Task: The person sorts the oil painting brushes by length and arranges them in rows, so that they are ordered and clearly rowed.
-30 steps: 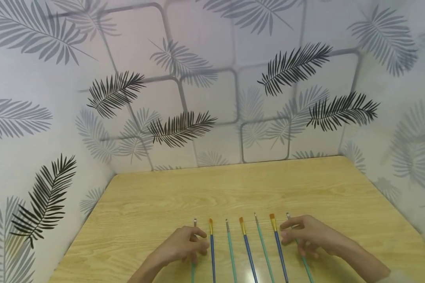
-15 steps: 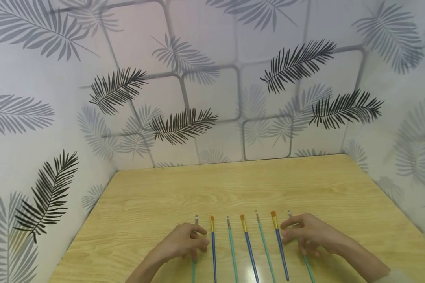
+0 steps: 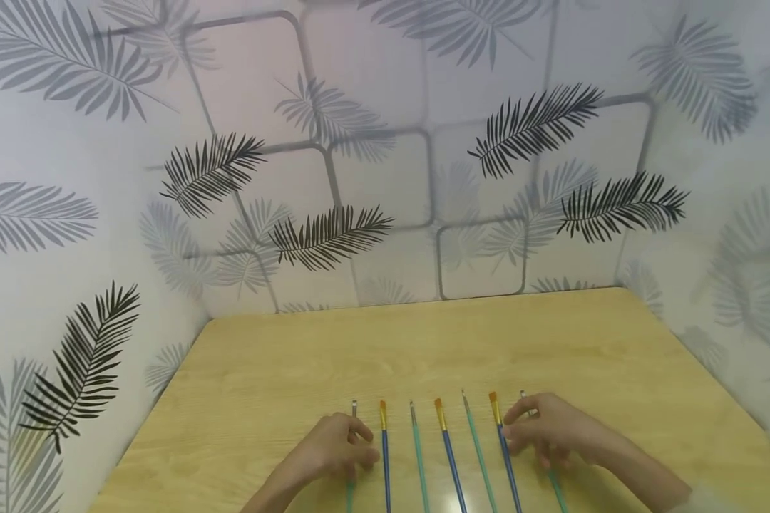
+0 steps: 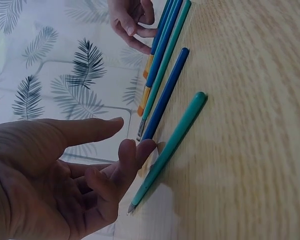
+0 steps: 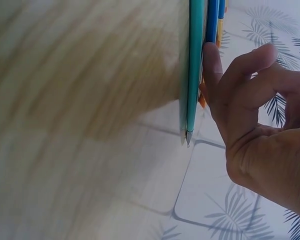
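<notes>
Several paintbrushes lie in a row on the table, bristle ends pointing away. My left hand (image 3: 335,447) is over the leftmost brush, a teal one (image 3: 350,496), covering its middle; its fingers are loosely bent and grip nothing. In the left wrist view the fingertips overlap the neighbouring blue brush (image 4: 171,90), beside the teal brush (image 4: 172,142). At the row's other end, my right hand (image 3: 558,429) hovers over the rightmost teal brush (image 3: 556,490), fingertips right at the blue-handled brush (image 3: 509,463). The right wrist view shows that teal brush (image 5: 194,65) alongside the loosely curled fingers.
Between the hands lie a teal brush (image 3: 420,456), a blue brush with orange bristles (image 3: 452,459) and another teal brush (image 3: 478,445). The wood-grain table (image 3: 423,349) reaches back to a wall (image 3: 385,178) printed with leaves.
The right hand's fingertips have shifted slightly left, closer to the blue brush beside it. The left hand's fingers have bent a little nearer together. The brushes stay in their row.
</notes>
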Demonstrator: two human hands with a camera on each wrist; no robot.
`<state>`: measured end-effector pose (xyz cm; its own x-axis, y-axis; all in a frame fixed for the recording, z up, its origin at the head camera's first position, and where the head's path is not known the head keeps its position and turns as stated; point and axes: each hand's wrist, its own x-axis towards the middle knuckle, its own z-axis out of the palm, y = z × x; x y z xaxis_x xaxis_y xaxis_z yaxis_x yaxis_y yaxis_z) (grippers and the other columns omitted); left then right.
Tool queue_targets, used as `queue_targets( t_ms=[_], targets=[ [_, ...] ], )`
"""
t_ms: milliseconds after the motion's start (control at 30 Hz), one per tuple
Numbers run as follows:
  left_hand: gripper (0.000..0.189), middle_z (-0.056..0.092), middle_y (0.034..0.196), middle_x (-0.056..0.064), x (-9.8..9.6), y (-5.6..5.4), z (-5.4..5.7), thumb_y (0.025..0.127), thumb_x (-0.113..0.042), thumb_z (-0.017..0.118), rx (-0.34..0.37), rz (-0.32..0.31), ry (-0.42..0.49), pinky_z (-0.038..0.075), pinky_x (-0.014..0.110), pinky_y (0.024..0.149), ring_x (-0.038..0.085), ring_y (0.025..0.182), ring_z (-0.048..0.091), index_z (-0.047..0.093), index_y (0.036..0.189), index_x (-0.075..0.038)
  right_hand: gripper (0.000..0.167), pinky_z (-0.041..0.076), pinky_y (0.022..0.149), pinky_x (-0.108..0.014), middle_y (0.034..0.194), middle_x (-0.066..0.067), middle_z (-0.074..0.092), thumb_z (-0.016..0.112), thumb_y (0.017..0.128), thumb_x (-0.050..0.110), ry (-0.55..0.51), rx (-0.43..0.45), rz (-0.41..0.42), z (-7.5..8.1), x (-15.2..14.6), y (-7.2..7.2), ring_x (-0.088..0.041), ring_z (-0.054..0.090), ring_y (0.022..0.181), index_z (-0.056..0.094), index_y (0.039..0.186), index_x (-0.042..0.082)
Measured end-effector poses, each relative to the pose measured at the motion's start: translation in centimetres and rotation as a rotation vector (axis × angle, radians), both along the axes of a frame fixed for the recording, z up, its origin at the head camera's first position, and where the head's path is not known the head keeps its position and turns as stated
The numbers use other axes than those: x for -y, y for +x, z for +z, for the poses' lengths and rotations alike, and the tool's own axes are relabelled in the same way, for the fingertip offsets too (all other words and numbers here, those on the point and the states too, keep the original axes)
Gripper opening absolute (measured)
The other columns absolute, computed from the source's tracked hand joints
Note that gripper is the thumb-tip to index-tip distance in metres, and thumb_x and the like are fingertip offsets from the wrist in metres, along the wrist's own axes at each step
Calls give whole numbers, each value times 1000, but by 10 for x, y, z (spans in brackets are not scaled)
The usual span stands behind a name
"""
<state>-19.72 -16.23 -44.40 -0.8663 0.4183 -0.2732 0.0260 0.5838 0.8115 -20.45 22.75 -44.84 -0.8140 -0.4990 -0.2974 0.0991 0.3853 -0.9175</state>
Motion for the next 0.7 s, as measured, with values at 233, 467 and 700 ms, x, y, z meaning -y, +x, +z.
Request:
queue_targets(
  t_ms=[233,467,700],
  targets=[
    [36,75,85,11,-4,4,-1,87,-16,76,-23,-10,-8,62,34,65,19,55,69,66,110,11,49,38,36,-15,94,-15,75,66,96,31,28,-19,-6,-4,1,1,-7,54,44,54,123,-8],
    [35,75,84,14,-4,5,1,85,-16,78,-98,-24,-54,63,43,71,22,56,70,67,106,11,44,42,38,-16,91,-16,74,65,97,31,21,-40,13,-4,7,0,-9,59,46,54,117,-7],
    [33,75,81,11,-10,5,-1,83,-16,79,-133,-19,-91,62,48,73,20,56,70,68,103,8,40,42,37,-16,83,-17,73,69,94,29,51,-12,-7,-3,10,0,-8,59,45,55,109,-5]
  ],
)
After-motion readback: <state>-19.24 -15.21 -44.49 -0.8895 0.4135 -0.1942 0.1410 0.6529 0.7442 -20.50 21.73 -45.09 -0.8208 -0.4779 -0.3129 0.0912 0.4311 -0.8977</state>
